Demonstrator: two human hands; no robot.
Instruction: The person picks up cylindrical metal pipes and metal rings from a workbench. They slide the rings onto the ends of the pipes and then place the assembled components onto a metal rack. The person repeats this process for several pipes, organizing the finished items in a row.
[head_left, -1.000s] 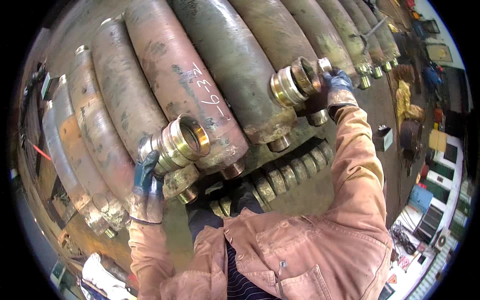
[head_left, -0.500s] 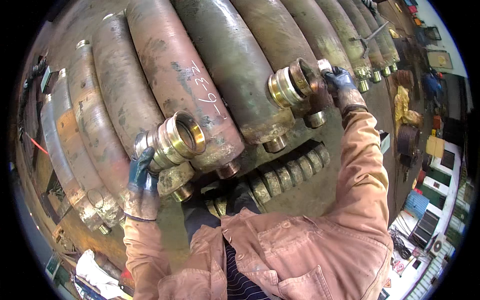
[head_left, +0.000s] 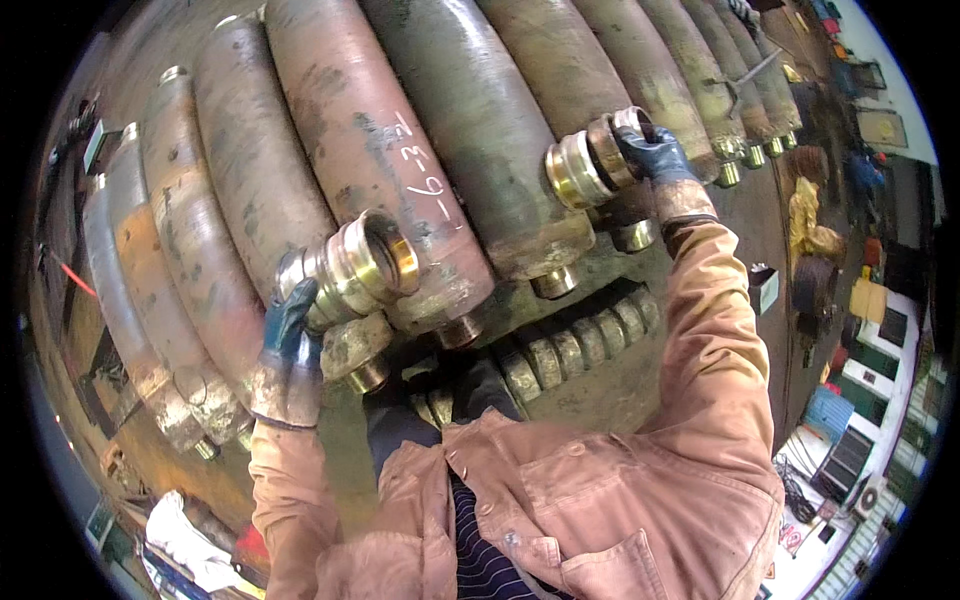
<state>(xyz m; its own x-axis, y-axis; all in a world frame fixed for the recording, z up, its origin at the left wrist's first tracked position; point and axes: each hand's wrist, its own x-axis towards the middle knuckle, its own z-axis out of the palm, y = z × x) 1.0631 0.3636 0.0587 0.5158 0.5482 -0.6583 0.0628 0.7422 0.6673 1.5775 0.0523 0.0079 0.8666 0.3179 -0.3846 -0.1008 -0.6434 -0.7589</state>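
My left hand, in a dark blue glove, has its fingers curled round the back end of a shiny ridged metal collar. That collar lies tilted across the lower ends of the cylinders, its open bore facing right. My right hand, gloved alike, grips the rim of a darker metal ring, fingers over its far edge and into the opening. Touching this ring on its left is a bright grooved metal collar. Both lie on a dark greenish steel cylinder. The right hand covers part of the ring's opening.
Large worn steel cylinders lie side by side; a reddish one has white chalk marks. A T-shaped metal bar rests on those at the right. Near my legs stands a row of thick curved metal pieces. Yellow wrapping lies at the right.
My right hand has moved left from beside the ring onto its rim. My left hand stays on its collar. The whole view has shifted slightly.
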